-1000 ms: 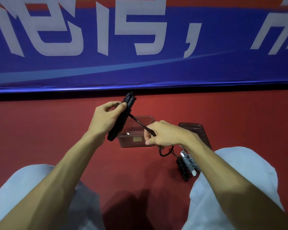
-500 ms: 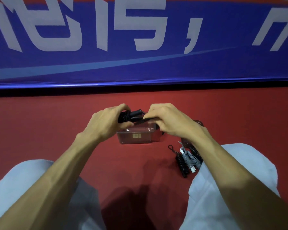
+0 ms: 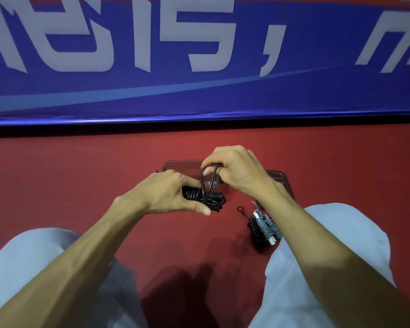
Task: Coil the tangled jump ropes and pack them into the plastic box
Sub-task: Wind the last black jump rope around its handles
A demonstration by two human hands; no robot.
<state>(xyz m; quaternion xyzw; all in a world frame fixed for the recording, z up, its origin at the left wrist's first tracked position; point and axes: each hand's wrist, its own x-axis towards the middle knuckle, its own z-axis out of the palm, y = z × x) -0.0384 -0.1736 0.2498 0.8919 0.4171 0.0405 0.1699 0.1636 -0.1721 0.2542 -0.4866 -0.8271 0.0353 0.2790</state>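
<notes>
Centre frame, left to right. Left hand (image 3: 166, 195) is closed around the black jump rope (image 3: 204, 198), clamping coil and handles. Right hand (image 3: 234, 171) pinches a loop of its cord, drawn up above the bundle. Plastic box (image 3: 182, 165) sits behind both hands, largely hidden. Lower right, two wound ropes (image 3: 263, 229) lie on the red floor (image 3: 81, 174). Assessment: cord light, limp yet springy; hold across the wraps, not the loose end.

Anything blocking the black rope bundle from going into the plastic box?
Nothing visible. The black rope bundle sits in the left hand, right in front of the plastic box. The box's lid lies off to the right; the right hand holds a rope loop over the box.
</notes>
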